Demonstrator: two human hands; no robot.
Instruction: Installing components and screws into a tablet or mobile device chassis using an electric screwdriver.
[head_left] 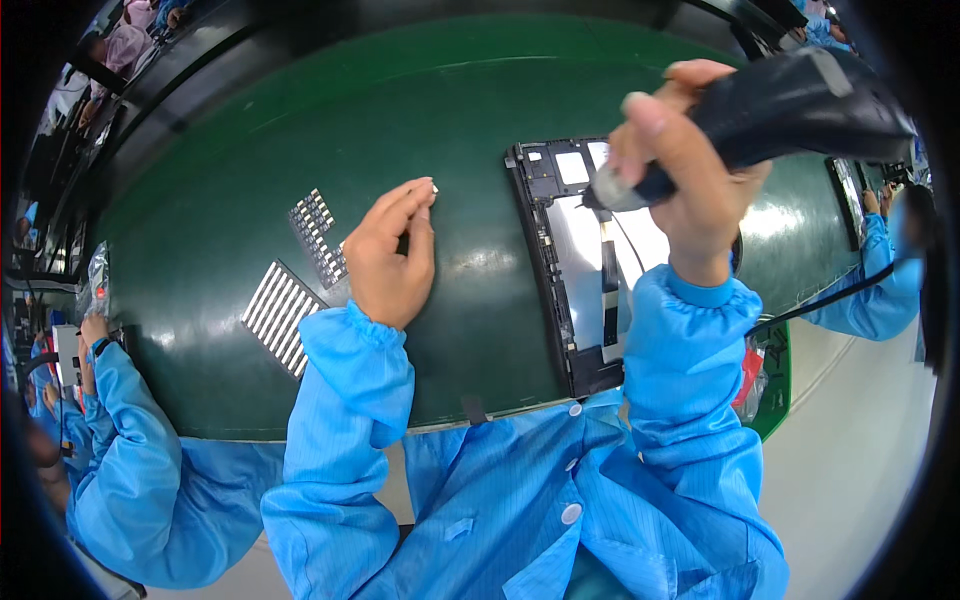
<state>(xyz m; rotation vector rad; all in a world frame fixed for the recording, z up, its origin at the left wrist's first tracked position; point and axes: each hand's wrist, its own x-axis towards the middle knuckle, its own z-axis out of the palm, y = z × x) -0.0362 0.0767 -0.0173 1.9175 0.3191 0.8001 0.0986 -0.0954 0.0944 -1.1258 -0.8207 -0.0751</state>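
Overhead, my right hand [690, 190] grips a dark electric screwdriver [790, 110], its tip just above the upper edge of the opened flat device [575, 270] lying on the green table [300, 130]. Left of the device, my left hand [392, 255] rests on the table, fingers narrowed, pinching a tiny pale part [433, 187]. Farther left lie two trays of small parts [300, 280]. A neighbour's blue sleeve [130, 470] leans nearby.

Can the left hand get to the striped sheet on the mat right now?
Probably yes. The left hand rests on the green mat, pinching a tiny white piece, and the striped sheet lies just to its left with nothing between them, though its fingers are occupied.
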